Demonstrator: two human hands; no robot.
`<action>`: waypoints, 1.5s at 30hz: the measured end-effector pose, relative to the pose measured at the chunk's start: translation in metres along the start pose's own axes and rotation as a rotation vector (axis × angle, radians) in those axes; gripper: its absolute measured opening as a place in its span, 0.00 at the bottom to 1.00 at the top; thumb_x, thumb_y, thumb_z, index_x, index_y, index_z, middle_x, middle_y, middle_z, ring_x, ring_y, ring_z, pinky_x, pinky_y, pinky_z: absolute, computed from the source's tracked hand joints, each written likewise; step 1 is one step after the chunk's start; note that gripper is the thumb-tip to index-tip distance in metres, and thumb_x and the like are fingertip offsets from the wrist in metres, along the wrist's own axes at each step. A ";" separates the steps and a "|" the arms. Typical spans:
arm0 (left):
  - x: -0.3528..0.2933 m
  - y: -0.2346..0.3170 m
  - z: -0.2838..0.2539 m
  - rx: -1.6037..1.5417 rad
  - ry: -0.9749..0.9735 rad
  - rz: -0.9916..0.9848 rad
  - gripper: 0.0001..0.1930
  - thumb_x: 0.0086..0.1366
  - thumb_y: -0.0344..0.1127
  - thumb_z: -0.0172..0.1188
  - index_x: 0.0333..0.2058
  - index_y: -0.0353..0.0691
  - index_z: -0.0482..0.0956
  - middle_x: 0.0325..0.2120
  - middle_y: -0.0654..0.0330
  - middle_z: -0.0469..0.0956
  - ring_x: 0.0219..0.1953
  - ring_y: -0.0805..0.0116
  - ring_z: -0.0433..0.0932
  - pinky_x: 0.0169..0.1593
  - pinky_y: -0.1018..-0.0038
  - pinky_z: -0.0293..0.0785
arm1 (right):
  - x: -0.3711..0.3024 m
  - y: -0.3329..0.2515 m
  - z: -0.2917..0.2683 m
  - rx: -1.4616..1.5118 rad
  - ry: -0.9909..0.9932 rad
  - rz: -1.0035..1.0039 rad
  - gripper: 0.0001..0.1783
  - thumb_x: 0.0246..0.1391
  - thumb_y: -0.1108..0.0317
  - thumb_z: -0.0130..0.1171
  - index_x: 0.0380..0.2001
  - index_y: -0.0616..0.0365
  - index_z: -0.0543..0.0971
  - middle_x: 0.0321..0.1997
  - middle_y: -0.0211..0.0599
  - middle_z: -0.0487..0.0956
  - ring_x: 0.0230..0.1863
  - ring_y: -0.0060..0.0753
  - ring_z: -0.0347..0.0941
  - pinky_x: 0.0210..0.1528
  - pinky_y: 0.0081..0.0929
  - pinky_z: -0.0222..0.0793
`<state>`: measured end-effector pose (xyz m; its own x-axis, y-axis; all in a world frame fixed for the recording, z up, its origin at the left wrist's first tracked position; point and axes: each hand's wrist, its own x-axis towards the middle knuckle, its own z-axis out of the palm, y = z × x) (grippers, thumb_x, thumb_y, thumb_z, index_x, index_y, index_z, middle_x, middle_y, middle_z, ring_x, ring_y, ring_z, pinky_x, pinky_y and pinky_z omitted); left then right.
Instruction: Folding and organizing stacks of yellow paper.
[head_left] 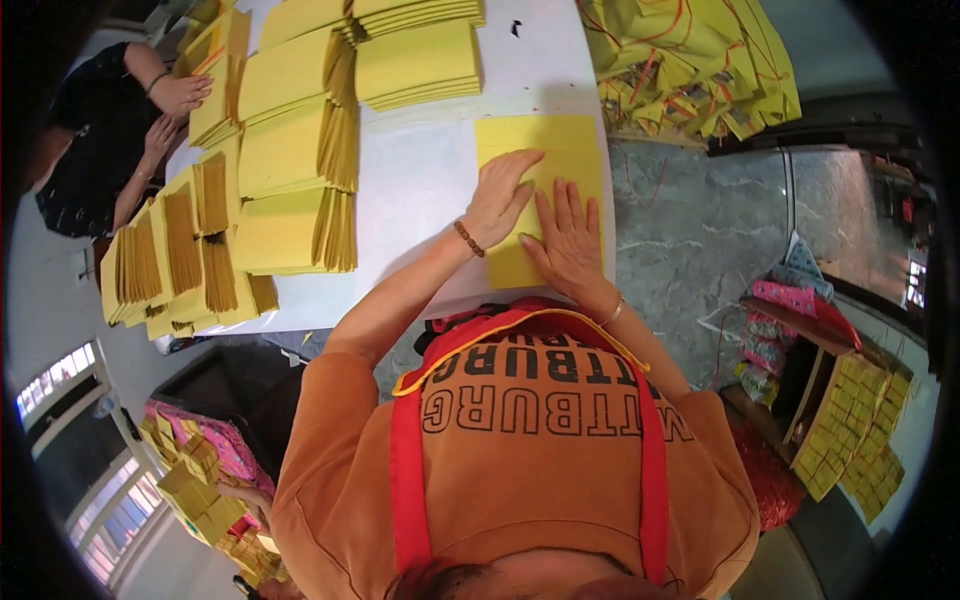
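A yellow sheet of paper (pixel 537 135) lies near the right edge of the white table, in front of me. My left hand (pixel 500 198) rests on its left part, fingers stretched and slightly curved, thumb apart; a brown beaded bracelet circles the wrist. Flat on the paper's right part lies my right hand (pixel 572 240), fingers spread. Neither hand grips anything. To the left, rows of stacked, folded yellow paper (pixel 288 155) cover much of the table, and another yellow stack (pixel 418 62) sits farther back.
Across the table's left side, another person's hands (pixel 180 95) touch yellow stacks. Yellow paper bundles with red strings (pixel 690 70) are heaped beyond the table's right edge. Grey tiled floor (pixel 690 230) shows on the right, with a wooden shelf (pixel 810 400) and yellow bundles beside it.
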<state>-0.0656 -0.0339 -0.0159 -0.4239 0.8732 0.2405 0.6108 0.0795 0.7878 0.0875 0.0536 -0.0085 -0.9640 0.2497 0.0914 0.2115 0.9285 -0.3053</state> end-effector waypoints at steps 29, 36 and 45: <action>-0.022 0.012 0.048 0.788 0.285 0.392 0.06 0.45 0.38 0.54 0.20 0.43 0.73 0.20 0.64 0.70 0.29 0.66 0.71 0.30 0.70 0.64 | 0.003 0.035 -0.020 1.320 -0.059 0.304 0.33 0.63 0.53 0.33 0.65 0.49 0.38 0.69 0.44 0.45 0.69 0.38 0.38 0.68 0.34 0.30; -0.017 0.028 -0.011 0.772 0.211 0.394 0.10 0.50 0.35 0.51 0.30 0.38 0.73 0.25 0.61 0.71 0.30 0.67 0.71 0.34 0.70 0.66 | 0.005 0.025 -0.059 1.309 0.146 0.205 0.32 0.63 0.48 0.30 0.65 0.49 0.41 0.67 0.45 0.50 0.68 0.39 0.42 0.67 0.35 0.32; 0.065 -0.022 -0.158 0.909 0.469 0.483 0.22 0.48 0.30 0.54 0.45 0.44 0.72 0.40 0.62 0.72 0.39 0.64 0.70 0.41 0.70 0.66 | -0.021 0.019 -0.063 1.241 0.424 0.417 0.32 0.62 0.47 0.30 0.63 0.53 0.50 0.63 0.41 0.58 0.63 0.39 0.56 0.62 0.35 0.49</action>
<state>-0.2125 -0.0549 0.0717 -0.1034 0.6559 0.7478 0.9572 0.2699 -0.1043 0.1218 0.0830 0.0432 -0.6955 0.7185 -0.0039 -0.0273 -0.0319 -0.9991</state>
